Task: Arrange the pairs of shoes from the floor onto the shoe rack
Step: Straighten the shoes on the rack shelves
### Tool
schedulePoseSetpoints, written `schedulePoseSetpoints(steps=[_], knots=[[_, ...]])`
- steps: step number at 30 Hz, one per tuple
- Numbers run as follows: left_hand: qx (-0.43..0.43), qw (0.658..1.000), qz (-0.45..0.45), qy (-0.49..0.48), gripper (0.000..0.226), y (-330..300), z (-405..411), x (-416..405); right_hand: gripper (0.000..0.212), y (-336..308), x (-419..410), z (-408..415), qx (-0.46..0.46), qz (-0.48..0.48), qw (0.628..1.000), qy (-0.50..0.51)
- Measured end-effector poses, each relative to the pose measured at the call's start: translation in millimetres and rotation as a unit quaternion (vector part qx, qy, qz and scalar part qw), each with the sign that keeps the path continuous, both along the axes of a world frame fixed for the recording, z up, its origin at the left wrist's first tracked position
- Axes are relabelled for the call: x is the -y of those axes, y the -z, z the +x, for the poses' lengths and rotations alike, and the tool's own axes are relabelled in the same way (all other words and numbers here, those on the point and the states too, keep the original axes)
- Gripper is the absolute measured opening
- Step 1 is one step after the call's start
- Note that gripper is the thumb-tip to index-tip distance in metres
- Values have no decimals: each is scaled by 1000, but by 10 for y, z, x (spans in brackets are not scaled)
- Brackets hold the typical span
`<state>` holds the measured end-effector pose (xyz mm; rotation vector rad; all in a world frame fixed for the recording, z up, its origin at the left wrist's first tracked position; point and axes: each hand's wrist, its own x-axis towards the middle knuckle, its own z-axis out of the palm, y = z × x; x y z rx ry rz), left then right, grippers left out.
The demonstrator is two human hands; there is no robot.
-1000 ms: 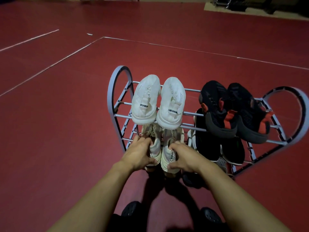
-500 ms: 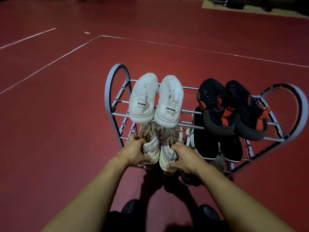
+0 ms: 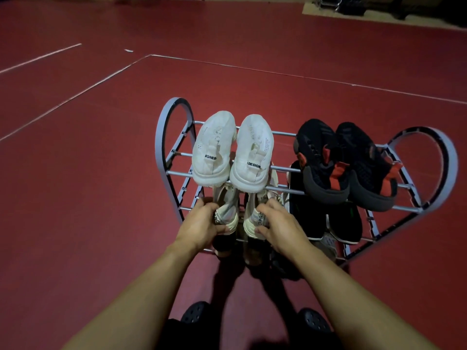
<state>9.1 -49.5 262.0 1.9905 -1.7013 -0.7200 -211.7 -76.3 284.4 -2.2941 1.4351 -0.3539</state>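
A grey metal shoe rack point(image 3: 171, 137) stands on the red floor. On its top tier sit a white pair point(image 3: 232, 152) at left and a black-and-red pair point(image 3: 346, 168) at right. On the middle tier lies a cream pair, heels toward me. My left hand point(image 3: 199, 226) grips the heel of the left cream shoe point(image 3: 227, 210). My right hand point(image 3: 278, 223) grips the heel of the right cream shoe point(image 3: 252, 218). A black pair point(image 3: 323, 218) lies beside them at right. Darker shoes sit on the bottom tier, mostly hidden.
Red floor with white lines spreads all round the rack. My two black-shod feet point(image 3: 197, 311) stand just in front of it. Dark furniture point(image 3: 353, 8) lies far back at right.
Both hands have pushed the cream pair a little deeper into the middle tier, under the white pair. The other shoes have not moved.
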Motion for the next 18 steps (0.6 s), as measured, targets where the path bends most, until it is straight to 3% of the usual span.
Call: schedulePoseSetpoints(steps=[5, 8, 12, 18], knots=[[-12, 999, -48, -16, 65, 45, -108, 71, 38, 34, 123, 35, -6, 0, 999, 39], [5, 999, -42, -32, 69, 93, -162, 129, 52, 114, 197, 69, -41, 37, 998, 32], [26, 999, -21, -22, 92, 114, -176, 203, 64, 219, 254, 72, -27, 90, 995, 31], [42, 998, -39, -30, 91, 120, -198, 180, 68, 198, 234, -13, 30, 73, 996, 46]])
